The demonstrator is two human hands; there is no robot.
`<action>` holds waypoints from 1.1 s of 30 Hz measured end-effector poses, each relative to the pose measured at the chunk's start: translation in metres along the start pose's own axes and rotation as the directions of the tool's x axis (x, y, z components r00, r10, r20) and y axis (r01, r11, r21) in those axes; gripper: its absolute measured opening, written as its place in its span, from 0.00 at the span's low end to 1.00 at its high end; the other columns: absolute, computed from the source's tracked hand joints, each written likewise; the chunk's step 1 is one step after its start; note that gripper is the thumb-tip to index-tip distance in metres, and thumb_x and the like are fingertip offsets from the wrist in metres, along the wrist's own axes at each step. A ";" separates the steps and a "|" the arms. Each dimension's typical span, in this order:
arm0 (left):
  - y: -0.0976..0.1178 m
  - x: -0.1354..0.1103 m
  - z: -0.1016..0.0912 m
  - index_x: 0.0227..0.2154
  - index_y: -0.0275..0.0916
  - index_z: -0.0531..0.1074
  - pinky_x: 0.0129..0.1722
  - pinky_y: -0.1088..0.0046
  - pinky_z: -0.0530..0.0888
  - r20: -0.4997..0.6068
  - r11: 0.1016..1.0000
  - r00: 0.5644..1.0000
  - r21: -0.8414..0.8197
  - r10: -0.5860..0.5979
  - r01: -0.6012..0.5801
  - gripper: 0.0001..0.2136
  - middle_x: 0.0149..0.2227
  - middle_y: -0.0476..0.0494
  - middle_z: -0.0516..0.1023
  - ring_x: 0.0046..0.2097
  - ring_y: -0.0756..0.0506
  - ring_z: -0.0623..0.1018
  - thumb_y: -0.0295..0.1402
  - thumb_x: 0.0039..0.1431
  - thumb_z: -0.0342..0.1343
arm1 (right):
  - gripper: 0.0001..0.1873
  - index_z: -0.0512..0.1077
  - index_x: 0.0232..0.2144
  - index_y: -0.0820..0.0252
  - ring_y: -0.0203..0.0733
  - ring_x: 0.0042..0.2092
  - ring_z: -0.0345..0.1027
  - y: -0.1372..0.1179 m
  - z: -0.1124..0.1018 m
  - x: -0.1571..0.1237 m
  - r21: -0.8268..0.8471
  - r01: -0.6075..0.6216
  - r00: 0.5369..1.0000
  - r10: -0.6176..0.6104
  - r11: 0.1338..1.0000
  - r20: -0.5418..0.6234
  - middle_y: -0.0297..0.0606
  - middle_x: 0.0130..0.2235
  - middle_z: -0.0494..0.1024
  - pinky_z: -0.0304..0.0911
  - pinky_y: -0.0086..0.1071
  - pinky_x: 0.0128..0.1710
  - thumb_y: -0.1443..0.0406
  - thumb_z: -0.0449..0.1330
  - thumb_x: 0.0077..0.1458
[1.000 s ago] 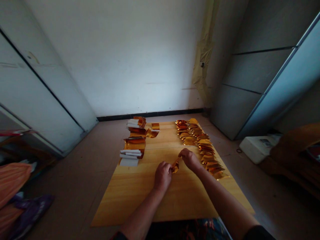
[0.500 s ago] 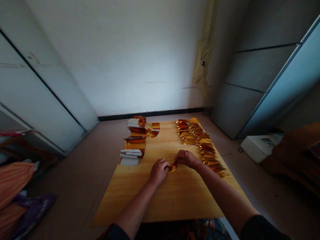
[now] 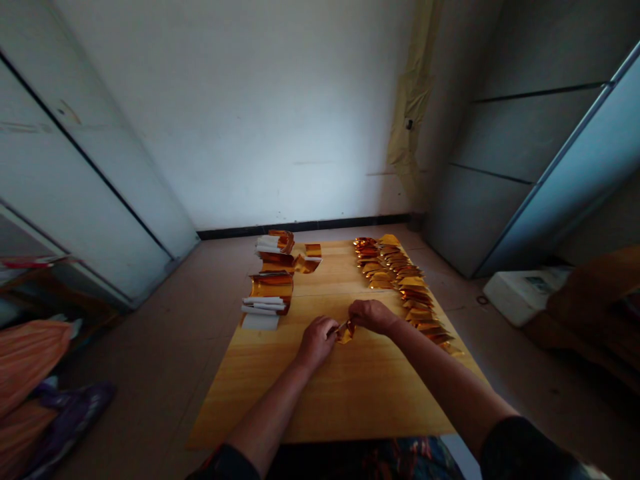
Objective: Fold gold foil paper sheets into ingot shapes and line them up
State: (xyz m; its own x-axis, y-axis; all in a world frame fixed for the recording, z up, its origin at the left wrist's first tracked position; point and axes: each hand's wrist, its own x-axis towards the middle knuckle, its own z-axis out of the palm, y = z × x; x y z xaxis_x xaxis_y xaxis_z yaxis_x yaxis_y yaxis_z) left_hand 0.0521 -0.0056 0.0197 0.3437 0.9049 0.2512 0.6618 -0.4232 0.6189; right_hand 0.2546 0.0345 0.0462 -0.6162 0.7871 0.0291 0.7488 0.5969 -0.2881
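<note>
Both hands are held low over the table, close together and curled inward. The left hand (image 3: 316, 341) and the right hand (image 3: 371, 317) are grasping a small, crumpled piece of gold foil (image 3: 345, 331) between their fingertips. The foil sits in the gap between the hands, lifted slightly off the wood, and its exact folds are too small to make out.

The table (image 3: 320, 407) is a pale wooden top that runs out ahead of the hands. Beyond the right hand, a long, overlapping row of folded gold foil pieces (image 3: 395, 283) slants away from the hands along the table's right side, and its nearest pieces lie just past the right fingertips. Well beyond the left hand, near the table's left edge, are stacked gold foil strips (image 3: 270, 287) with white paper sheets (image 3: 259, 322) among them. Just beside those strips lie a few loose foil scraps (image 3: 306, 263).

Off the table to the right, a white box (image 3: 523, 297) sits on the floor (image 3: 150, 373) beside a brown cloth (image 3: 595, 300). To the left, well away from the hands, lie an orange cloth (image 3: 25, 360) and a purple bag (image 3: 70, 417).
</note>
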 end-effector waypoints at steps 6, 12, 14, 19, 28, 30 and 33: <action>-0.005 -0.003 0.003 0.26 0.38 0.72 0.36 0.76 0.65 -0.049 0.997 0.998 0.069 0.045 -0.041 0.09 0.29 0.48 0.71 0.36 0.49 0.70 0.20 0.51 0.50 | 0.09 0.71 0.35 0.61 0.35 0.28 0.64 -0.010 0.009 -0.008 -0.256 0.076 0.995 -0.090 0.964 -0.046 0.40 0.34 0.75 0.50 0.28 0.26 0.67 0.51 0.58; -0.008 -0.009 0.002 0.25 0.39 0.73 0.36 0.75 0.66 -0.042 0.971 0.979 0.148 0.198 -0.190 0.10 0.30 0.45 0.70 0.36 0.48 0.69 0.21 0.54 0.49 | 0.12 0.72 0.33 0.60 0.35 0.28 0.63 -0.006 0.011 -0.016 -0.305 0.178 0.979 -0.201 0.936 -0.045 0.38 0.32 0.74 0.51 0.28 0.29 0.66 0.48 0.60; -0.008 -0.011 -0.001 0.25 0.39 0.72 0.36 0.75 0.66 -0.013 0.961 0.971 0.148 0.237 -0.233 0.11 0.30 0.45 0.70 0.36 0.48 0.69 0.19 0.52 0.48 | 0.12 0.72 0.31 0.60 0.35 0.29 0.63 -0.006 0.012 -0.020 -0.279 0.184 0.977 -0.206 0.943 -0.054 0.38 0.32 0.73 0.52 0.28 0.30 0.67 0.49 0.60; -0.005 -0.015 -0.004 0.24 0.38 0.70 0.37 0.74 0.66 -0.007 0.967 0.976 0.137 0.216 -0.213 0.06 0.30 0.45 0.69 0.37 0.48 0.69 0.22 0.50 0.52 | 0.10 0.72 0.27 0.60 0.36 0.34 0.63 -0.013 0.018 -0.026 -0.100 0.055 0.986 -0.070 0.993 -0.152 0.38 0.33 0.73 0.54 0.28 0.34 0.66 0.53 0.56; 0.014 -0.006 -0.004 0.33 0.41 0.72 0.38 0.75 0.64 0.041 0.957 0.992 0.270 -0.118 0.102 0.05 0.36 0.48 0.71 0.39 0.48 0.70 0.29 0.51 0.57 | 0.05 0.72 0.33 0.58 0.38 0.41 0.64 -0.037 0.013 -0.016 0.042 -0.326 0.940 0.328 0.945 -0.095 0.38 0.37 0.72 0.54 0.27 0.37 0.66 0.57 0.53; 0.018 -0.007 -0.007 0.34 0.43 0.72 0.39 0.74 0.64 0.080 0.941 0.984 0.312 -0.161 0.129 0.07 0.37 0.47 0.72 0.41 0.48 0.71 0.30 0.51 0.58 | 0.05 0.72 0.34 0.57 0.39 0.42 0.63 -0.042 0.010 -0.019 0.017 -0.316 0.946 0.317 0.949 -0.071 0.39 0.39 0.71 0.53 0.28 0.38 0.65 0.56 0.55; 0.020 -0.008 -0.008 0.33 0.42 0.72 0.39 0.74 0.64 0.097 0.928 0.978 0.343 -0.187 0.144 0.05 0.37 0.47 0.72 0.42 0.47 0.71 0.30 0.51 0.58 | 0.06 0.71 0.35 0.57 0.40 0.44 0.62 -0.048 0.006 -0.025 0.004 -0.260 0.963 0.260 0.966 -0.068 0.39 0.41 0.71 0.52 0.29 0.39 0.65 0.54 0.57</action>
State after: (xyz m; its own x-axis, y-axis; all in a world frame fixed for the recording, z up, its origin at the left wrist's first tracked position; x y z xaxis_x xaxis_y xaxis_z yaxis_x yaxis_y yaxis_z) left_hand 0.0574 -0.0208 0.0365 0.2767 0.9592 0.0579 0.8924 -0.2788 0.3549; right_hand 0.2327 -0.0142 0.0533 -0.3827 0.9237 0.0181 0.8822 0.3712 -0.2898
